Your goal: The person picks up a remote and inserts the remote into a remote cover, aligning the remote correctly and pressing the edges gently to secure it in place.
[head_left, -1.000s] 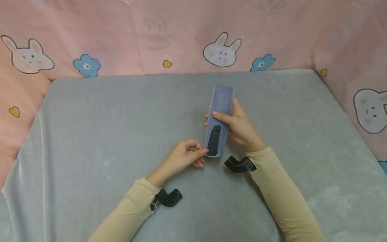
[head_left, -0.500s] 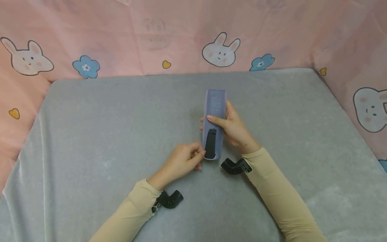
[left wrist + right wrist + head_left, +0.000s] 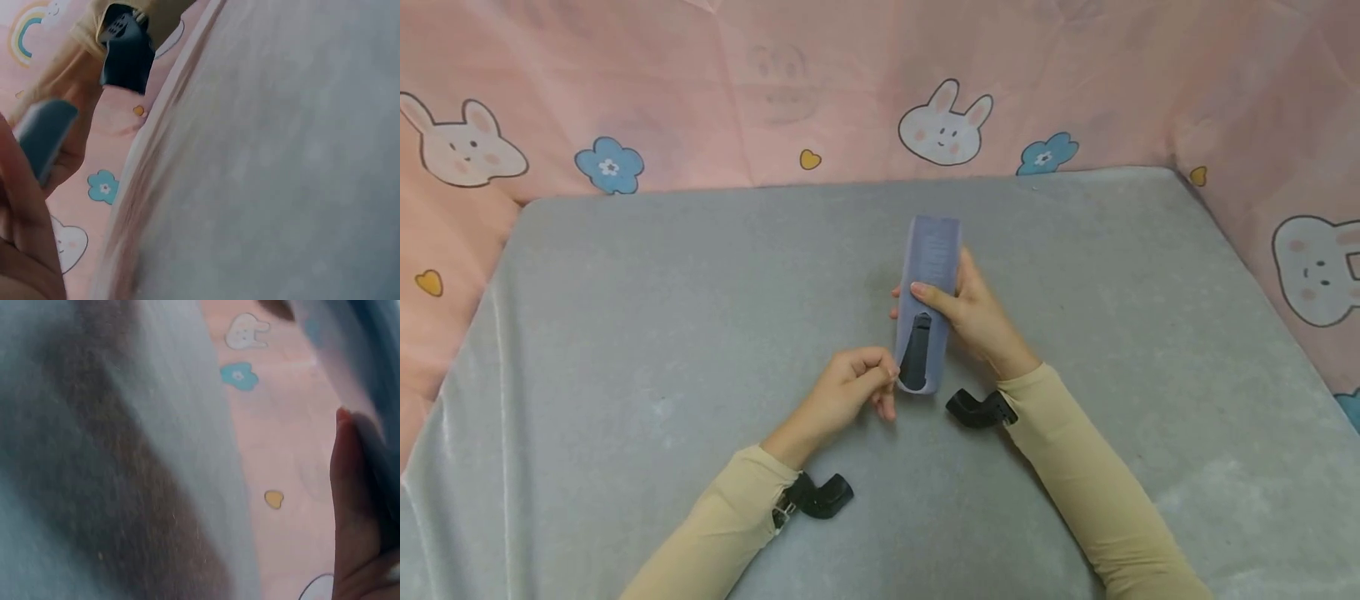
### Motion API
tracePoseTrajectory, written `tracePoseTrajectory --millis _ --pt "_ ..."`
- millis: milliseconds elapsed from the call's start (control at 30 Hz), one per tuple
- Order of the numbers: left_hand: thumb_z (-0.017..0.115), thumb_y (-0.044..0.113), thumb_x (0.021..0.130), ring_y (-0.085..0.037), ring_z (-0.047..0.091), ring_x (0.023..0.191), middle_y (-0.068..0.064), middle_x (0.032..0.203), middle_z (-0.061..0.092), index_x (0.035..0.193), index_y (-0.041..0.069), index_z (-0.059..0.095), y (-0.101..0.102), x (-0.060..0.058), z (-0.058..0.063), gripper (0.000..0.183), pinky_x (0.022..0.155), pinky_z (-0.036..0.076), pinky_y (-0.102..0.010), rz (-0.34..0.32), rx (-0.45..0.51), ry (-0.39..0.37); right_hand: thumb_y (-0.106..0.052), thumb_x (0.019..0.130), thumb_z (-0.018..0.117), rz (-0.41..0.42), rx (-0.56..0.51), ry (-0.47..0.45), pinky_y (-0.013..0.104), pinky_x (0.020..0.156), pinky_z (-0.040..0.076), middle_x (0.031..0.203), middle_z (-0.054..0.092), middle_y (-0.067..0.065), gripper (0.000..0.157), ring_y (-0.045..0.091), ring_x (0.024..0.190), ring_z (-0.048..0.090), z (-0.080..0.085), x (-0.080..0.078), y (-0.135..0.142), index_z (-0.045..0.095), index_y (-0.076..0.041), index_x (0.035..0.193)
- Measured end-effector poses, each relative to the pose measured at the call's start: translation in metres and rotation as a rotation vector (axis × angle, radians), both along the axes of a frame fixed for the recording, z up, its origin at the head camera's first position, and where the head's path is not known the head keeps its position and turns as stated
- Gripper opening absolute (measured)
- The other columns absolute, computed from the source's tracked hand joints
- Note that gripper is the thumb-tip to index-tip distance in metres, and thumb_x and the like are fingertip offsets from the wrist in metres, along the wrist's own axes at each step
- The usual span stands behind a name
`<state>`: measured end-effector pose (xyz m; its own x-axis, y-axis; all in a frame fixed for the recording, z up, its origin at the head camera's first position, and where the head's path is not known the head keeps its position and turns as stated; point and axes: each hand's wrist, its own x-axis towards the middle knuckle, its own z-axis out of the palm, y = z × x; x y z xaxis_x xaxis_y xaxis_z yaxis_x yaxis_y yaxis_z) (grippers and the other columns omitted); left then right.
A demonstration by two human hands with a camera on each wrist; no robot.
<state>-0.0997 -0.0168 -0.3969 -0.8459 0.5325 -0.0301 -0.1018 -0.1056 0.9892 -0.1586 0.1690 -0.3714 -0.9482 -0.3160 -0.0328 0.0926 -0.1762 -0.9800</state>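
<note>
A long, slim lavender box (image 3: 934,258) has faint print at its far end and a dark tapered strip (image 3: 916,354) at its near end. My right hand (image 3: 981,312) grips it by the middle, its thumb across the upper face and fingertips showing past the left edge. At the near left corner, my left hand (image 3: 853,387) has its curled forefinger and thumb pinching the edge beside the strip. The right wrist view shows my right thumb along the blurred box (image 3: 356,356). In the left wrist view, the box (image 3: 47,137) appears beyond my left fingers (image 3: 25,219).
Grey cloth (image 3: 662,333) covers the table. Pink fabric (image 3: 850,83) printed with rabbits, flowers and hearts hangs along the back and sides. Black camera mounts (image 3: 981,408) sit on both wrists, below the sleeve cuffs.
The box and my right hand have shifted left and slightly nearer, then tilted a little. My left hand has moved slightly left, its thumb staying at the box's near left corner.
</note>
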Motion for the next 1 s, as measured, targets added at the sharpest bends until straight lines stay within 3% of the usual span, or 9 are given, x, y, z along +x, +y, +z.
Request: tracePoseTrajectory --millis 100,300,433,567,700,833,1000 --pt "0.045 0.002 0.093 -0.013 0.057 0.051 -0.004 0.053 0.056 0.071 -0.004 0.048 0.001 0.0 -0.001 0.023 0.053 0.05 -0.025 0.028 -0.041 -0.014 -0.001 0.096 0.051 -0.03 0.025 0.014 0.044 0.075 0.056 0.102 0.061 0.02 0.061 0.03 0.08 0.069 0.001 0.002 -0.003 0.018 -0.017 0.144" --pt "0.06 0.017 0.093 -0.013 0.058 0.048 -0.004 0.051 0.058 0.068 -0.002 0.056 0.004 0.001 -0.002 0.032 0.047 0.047 -0.025 0.071 -0.286 0.116 0.004 0.095 0.047 -0.133 -0.027 0.007 0.045 0.074 0.056 0.114 0.05 0.033 0.061 0.025 0.077 0.069 0.002 0.003 -0.006 0.016 -0.015 0.144" --pt "0.066 0.027 0.089 -0.012 0.059 0.044 0.0 0.048 0.056 0.061 0.001 0.061 0.008 0.003 -0.002 0.038 0.044 0.049 -0.025 0.083 -0.403 0.077 0.004 0.096 0.047 -0.17 -0.045 0.007 0.043 0.074 0.056 0.116 0.048 0.035 0.061 0.025 0.077 0.069 0.002 0.003 -0.005 0.016 -0.015 0.144" --pt "0.06 0.025 0.094 -0.012 0.06 0.045 -0.002 0.05 0.058 0.067 -0.006 0.066 0.009 0.004 -0.002 0.041 0.046 0.054 -0.03 0.079 -0.354 -0.059 0.004 0.095 0.047 -0.205 -0.067 0.004 0.042 0.075 0.056 0.1 0.06 0.02 0.057 0.025 0.076 0.069 0.0 0.002 -0.006 0.019 -0.013 0.141" --pt "0.05 0.016 0.097 -0.011 0.061 0.049 -0.003 0.054 0.059 0.082 -0.016 0.064 0.011 0.005 -0.002 0.038 0.05 0.055 -0.029 0.06 -0.192 -0.236 0.005 0.095 0.047 -0.232 -0.071 0.025 0.04 0.075 0.056 0.092 0.064 0.011 0.054 0.024 0.075 0.069 0.0 0.003 -0.008 0.02 -0.01 0.139" --pt "0.044 0.007 0.093 -0.011 0.061 0.049 -0.001 0.055 0.057 0.087 -0.018 0.061 0.014 0.006 -0.003 0.031 0.048 0.053 -0.024 0.129 -0.094 -0.347 0.005 0.095 0.048 -0.267 -0.058 0.055 0.038 0.074 0.056 0.096 0.062 0.018 0.053 0.023 0.074 0.069 0.002 0.006 -0.012 0.021 -0.01 0.138" --pt "0.041 0.003 0.086 -0.011 0.058 0.046 -0.002 0.051 0.056 0.081 -0.017 0.061 0.016 0.007 -0.005 0.029 0.045 0.052 -0.023 0.22 -0.054 -0.367 0.005 0.094 0.049 -0.279 -0.044 0.119 0.04 0.074 0.057 0.109 0.052 0.035 0.056 0.022 0.075 0.069 0.004 0.01 -0.016 0.02 -0.011 0.139"
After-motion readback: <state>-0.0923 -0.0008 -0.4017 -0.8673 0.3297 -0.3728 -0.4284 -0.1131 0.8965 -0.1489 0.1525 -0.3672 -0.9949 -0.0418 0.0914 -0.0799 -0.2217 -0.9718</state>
